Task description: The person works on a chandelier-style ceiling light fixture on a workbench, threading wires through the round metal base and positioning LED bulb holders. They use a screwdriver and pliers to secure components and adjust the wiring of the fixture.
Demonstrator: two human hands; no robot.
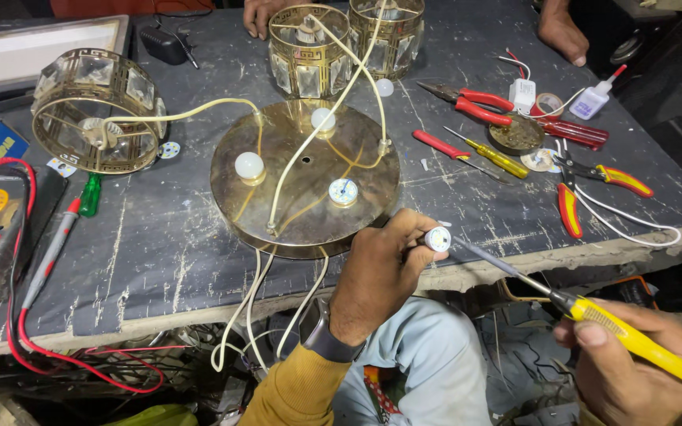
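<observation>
A small white round LED module is pinched in the left hand at the table's front edge. A yellow-handled soldering iron, tip near it, is gripped by the right hand.

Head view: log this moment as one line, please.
left hand: pinches small round bulb part | right hand: grips yellow soldering iron, tip at part | brass disc on table | other person's hands at far edge

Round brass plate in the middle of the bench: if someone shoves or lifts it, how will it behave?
The brass plate looks like stiff metal, probably sliding flat rather than tipping. Its cream wires run to a crystal shade, so lifting would likely drag that along. The small bulbs look breakable.
</observation>
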